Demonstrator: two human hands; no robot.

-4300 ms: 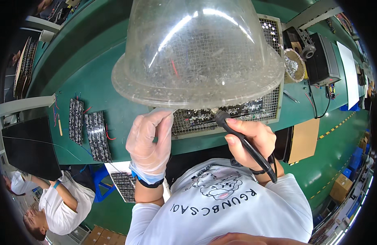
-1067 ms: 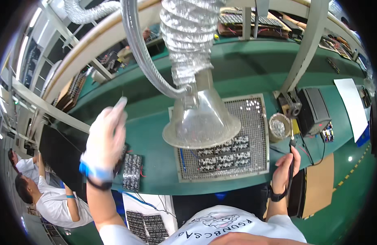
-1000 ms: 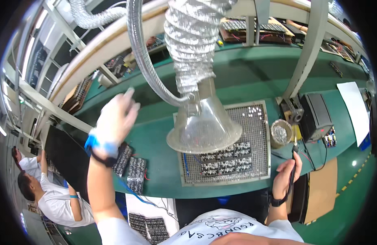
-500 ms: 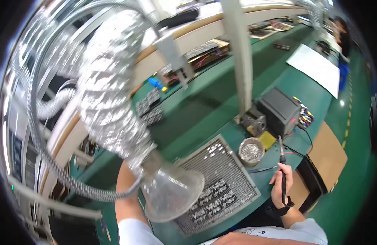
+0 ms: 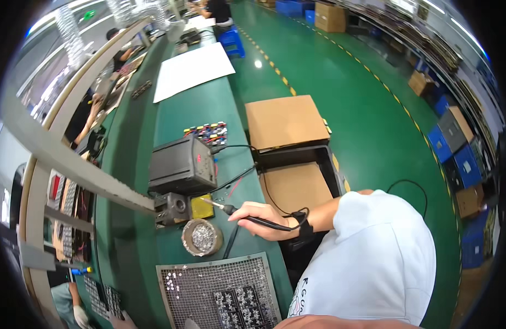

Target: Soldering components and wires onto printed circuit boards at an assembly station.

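My right hand (image 5: 261, 219) is closed around the dark handle of a soldering iron (image 5: 229, 209). The iron's metal tip points left, over or beside a yellow sponge (image 5: 201, 207); contact is unclear. Left of the sponge sits a grey iron holder (image 5: 173, 209), with a black soldering station (image 5: 179, 165) behind it. A round tub (image 5: 188, 244) of silvery scraps stands in front. Nearer me, a mesh tray (image 5: 225, 273) carries dark circuit boards (image 5: 239, 308) and small white pieces (image 5: 171, 281). My left hand is out of the picture.
An upright post (image 5: 94, 172) borders the bench. Wired parts (image 5: 209, 131) and a white sheet (image 5: 195, 71) lie farther off. A black bin with cardboard (image 5: 288, 123) stands at right. A co-worker's gloved hand (image 5: 80, 315) shows at lower left. Cables trail from the station.
My view has swung right, so the silver duct, its hood and my left arm have left it. The iron has gone from pointing upward to pointing left, its tip now by the sponge.
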